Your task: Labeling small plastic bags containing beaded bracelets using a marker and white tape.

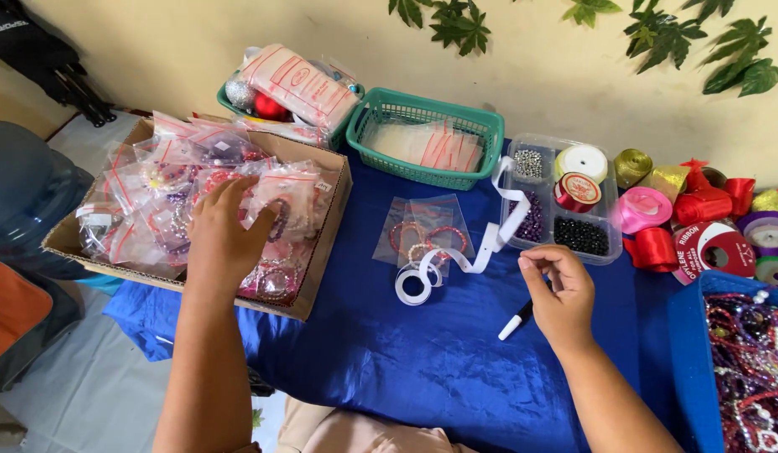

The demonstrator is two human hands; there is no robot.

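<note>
My left hand rests palm down inside a cardboard box, fingers spread on small clear zip bags of bracelets. My right hand hovers over the blue cloth with a black and white marker under its fingers. Between the hands lie a clear bag with beaded bracelets and a curling white ribbon, whose far end runs up to a white spool.
Two green baskets with packets stand at the back. A clear compartment tray holds beads and ribbon spools. Coloured ribbon rolls crowd the right, with a blue box of bead strings below. A large water bottle sits left.
</note>
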